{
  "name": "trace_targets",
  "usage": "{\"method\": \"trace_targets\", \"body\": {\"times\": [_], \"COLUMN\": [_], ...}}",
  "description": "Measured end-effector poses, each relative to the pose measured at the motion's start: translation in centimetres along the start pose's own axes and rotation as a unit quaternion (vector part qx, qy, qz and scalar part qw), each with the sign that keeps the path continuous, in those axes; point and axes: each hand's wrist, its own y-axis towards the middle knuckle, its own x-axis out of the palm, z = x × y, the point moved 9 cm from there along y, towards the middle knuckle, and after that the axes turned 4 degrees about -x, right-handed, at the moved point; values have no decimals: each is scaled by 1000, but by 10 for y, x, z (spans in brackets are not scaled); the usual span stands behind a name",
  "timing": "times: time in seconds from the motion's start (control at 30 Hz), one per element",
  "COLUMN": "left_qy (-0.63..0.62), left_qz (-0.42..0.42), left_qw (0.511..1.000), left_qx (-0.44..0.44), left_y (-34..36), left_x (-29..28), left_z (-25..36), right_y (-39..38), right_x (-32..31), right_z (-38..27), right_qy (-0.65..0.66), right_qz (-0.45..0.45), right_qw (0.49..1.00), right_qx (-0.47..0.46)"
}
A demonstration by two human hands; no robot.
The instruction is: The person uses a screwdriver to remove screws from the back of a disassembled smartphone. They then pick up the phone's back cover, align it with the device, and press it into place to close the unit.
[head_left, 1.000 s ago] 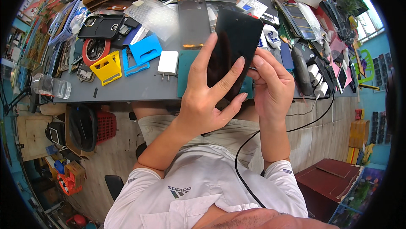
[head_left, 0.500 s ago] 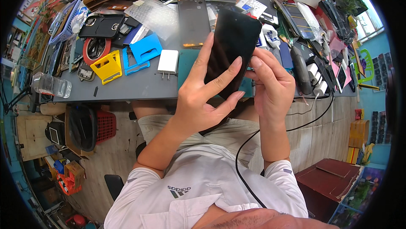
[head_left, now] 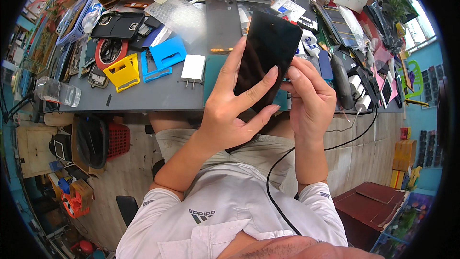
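A black smartphone (head_left: 270,43), its screen dark, is held tilted above the front edge of the desk. My left hand (head_left: 227,103) grips it, with fingers along its left side and across the screen and the thumb at its lower end. At the phone's right edge, my right hand (head_left: 311,98) has thumb and fingers pinched together; whatever lies between those fingertips is too small or hidden to make out. Beneath the phone shows part of a green work mat (head_left: 211,70). A white charger plug (head_left: 193,68) lies to the left of my left hand.
Blue plastic holders (head_left: 167,53), a yellow holder (head_left: 122,72) and a red tape roll (head_left: 111,53) lie at the left. A grey phone panel (head_left: 224,24) lies behind the phone. A clear bottle (head_left: 58,92) sits at the far left. A black cable (head_left: 352,137) crosses at the right.
The view has shifted slightly. Both hands keep nearly the same hold, with the phone still between them and the right fingertips still at its edge.
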Motion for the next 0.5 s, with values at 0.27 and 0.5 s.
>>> {"method": "trace_targets", "body": {"times": [0.27,0.5], "left_qy": [3,6], "left_qz": [0,1], "left_qw": [1000,1000], "left_qx": [-1,2], "left_y": [1,0], "left_x": [-1,-1], "left_z": [-1,-1], "right_y": [0,0], "right_x": [1,1], "right_z": [0,-2], "right_qy": [1,1], "right_qz": [-1,-3], "right_qw": [1000,1000], "right_qx": [3,0]}}
